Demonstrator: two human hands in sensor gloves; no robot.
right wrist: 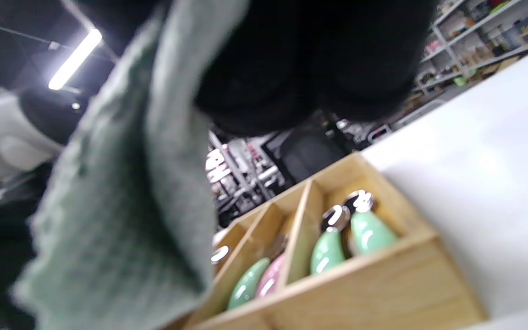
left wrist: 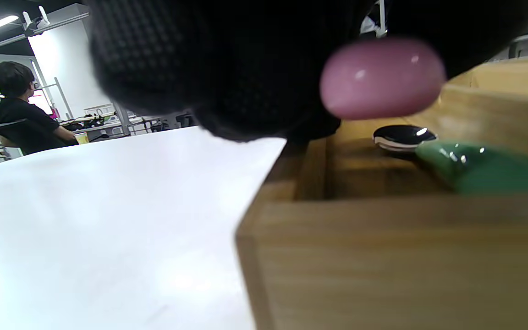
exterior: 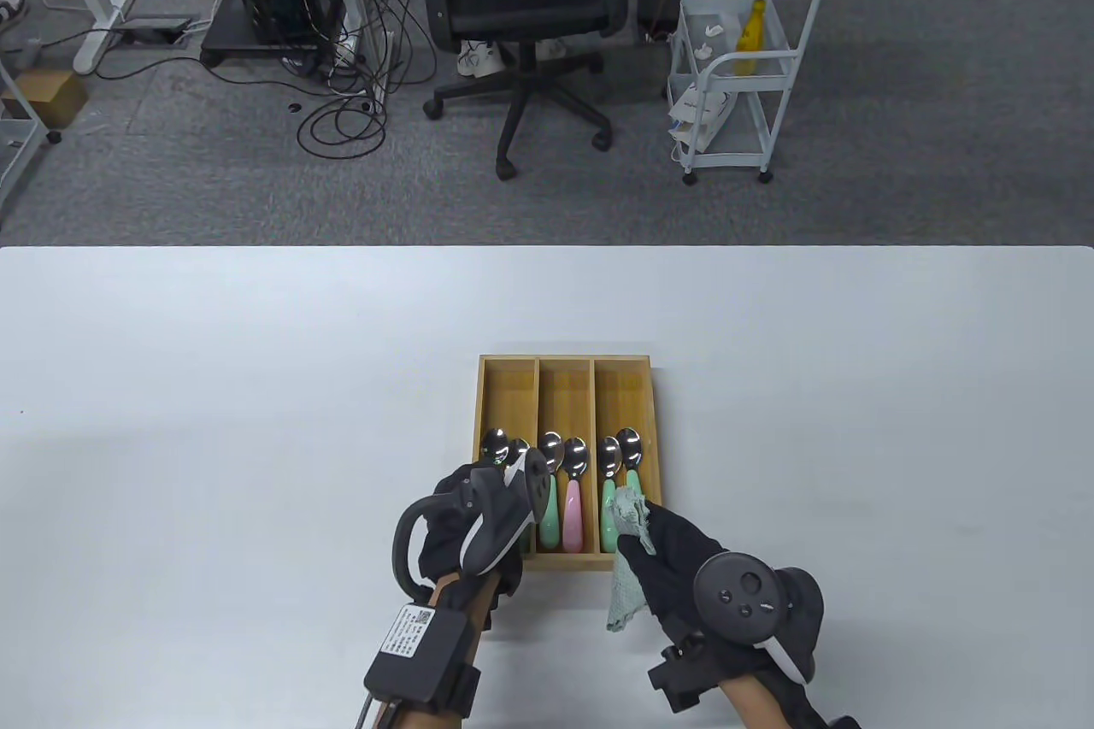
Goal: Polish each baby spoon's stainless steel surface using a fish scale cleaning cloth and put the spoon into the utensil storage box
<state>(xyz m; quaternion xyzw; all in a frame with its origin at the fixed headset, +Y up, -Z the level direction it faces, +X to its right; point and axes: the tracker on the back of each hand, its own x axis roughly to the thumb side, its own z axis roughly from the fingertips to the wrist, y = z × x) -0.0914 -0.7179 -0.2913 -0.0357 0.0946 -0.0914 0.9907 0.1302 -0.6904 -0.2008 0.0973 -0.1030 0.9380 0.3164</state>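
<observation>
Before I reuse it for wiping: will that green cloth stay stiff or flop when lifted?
Probably floppy: the green cloth droops in folds from the right hand. Its woven, textured face in the right wrist view suggests it grips rather than slips. It hangs thin, so likely light.

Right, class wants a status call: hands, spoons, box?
Left hand holds pink spoon over box. Right hand grips cloth. Five spoons lie in box. Nothing blocking.

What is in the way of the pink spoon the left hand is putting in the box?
Nothing visible blocks it. The left hand holds the pink spoon right over the storage box's left slot, beside a green spoon already lying there.
</observation>
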